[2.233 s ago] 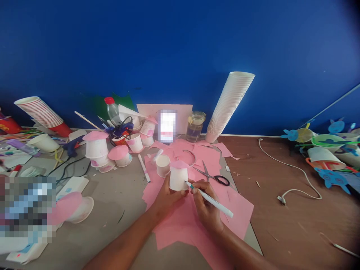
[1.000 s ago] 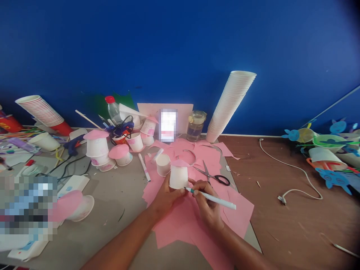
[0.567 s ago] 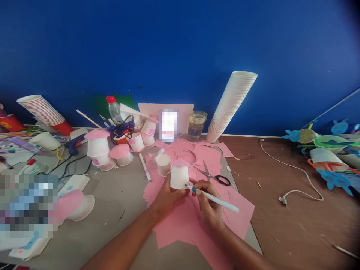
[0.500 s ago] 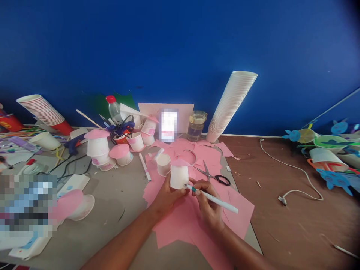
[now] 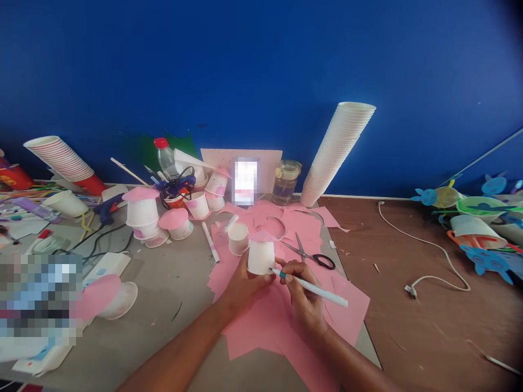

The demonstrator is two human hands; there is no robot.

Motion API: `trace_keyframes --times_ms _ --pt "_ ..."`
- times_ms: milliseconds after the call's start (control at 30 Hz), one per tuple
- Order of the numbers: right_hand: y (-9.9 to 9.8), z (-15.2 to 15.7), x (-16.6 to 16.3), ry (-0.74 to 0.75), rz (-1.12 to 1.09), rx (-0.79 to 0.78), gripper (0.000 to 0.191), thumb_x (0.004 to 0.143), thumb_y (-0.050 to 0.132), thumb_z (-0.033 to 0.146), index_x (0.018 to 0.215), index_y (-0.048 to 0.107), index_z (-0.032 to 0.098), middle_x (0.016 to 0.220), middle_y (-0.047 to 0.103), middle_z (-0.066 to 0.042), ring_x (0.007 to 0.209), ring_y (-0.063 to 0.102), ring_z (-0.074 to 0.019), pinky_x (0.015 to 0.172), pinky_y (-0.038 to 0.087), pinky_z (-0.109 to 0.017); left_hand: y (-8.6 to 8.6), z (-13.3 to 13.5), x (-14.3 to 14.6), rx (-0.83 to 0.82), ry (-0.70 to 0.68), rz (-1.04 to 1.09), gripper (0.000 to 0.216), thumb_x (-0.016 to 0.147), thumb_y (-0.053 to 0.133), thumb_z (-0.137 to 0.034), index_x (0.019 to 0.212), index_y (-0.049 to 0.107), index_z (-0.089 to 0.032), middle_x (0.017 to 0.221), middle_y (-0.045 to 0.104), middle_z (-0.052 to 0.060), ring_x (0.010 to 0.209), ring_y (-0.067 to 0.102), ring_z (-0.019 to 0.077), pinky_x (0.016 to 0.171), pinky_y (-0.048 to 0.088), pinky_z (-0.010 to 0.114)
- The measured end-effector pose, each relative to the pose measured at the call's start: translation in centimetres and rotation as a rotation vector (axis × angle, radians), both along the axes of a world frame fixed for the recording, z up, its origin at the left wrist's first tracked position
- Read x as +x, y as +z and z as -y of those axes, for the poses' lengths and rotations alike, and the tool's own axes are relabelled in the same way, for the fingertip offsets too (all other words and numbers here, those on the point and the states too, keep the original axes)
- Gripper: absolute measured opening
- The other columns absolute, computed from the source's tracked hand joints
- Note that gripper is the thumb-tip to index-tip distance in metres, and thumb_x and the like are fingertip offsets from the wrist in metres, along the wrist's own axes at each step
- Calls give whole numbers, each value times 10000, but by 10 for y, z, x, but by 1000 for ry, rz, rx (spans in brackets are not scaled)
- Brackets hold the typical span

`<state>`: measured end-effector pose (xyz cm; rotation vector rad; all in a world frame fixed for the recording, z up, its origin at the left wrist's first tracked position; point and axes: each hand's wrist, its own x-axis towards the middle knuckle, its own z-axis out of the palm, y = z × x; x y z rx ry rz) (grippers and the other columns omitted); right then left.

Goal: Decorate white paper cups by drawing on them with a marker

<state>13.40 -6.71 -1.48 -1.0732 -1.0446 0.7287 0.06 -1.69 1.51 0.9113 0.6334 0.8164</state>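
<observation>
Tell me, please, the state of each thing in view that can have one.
Left hand: closed on the held cup
Held cup: upside down, pink paper top on it
Right hand: gripping the marker
Marker: uncapped, tip at the cup
Scissors: blades open
Bottle: red cap on
Screen: lit, pixelated
Tall cup stack: nested, tilted
White cable: both ends unplugged

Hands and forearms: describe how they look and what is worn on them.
The left hand and right hand are ungloved, with no ring or watch visible. The left forearm and right forearm are sleeveless as far as they show.
</observation>
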Motion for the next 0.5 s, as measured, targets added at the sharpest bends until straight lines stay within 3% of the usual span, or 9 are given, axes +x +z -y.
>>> trace_keyframes --times_ms 200,333,500 --pt "4 -2 2 26 103 -7 93 870 566 271 794 612 245 655 519 20 772 617 -196 849 524 -416 -4 0 -2 -20 6 -20 428 755 769 -300 1142 606 -219 1121 670 89 979 606 211 849 470 336" --pt "1 -3 1 19 -65 -40 126 876 564 288 767 604 240 645 494 32 703 571 -163 851 507 -392 -3 1 -2 -9 -10 -3 427 751 772 -301 1133 606 -210 1182 658 111 973 611 217 860 470 352" --pt "-4 -5 -1 -40 -244 -88 143 899 569 334 796 607 242 659 498 36 640 519 -139 723 481 -321 -2 1 -4 -76 -11 12 451 759 768 -300 1166 586 -229 1207 638 105 899 592 180 830 468 346"
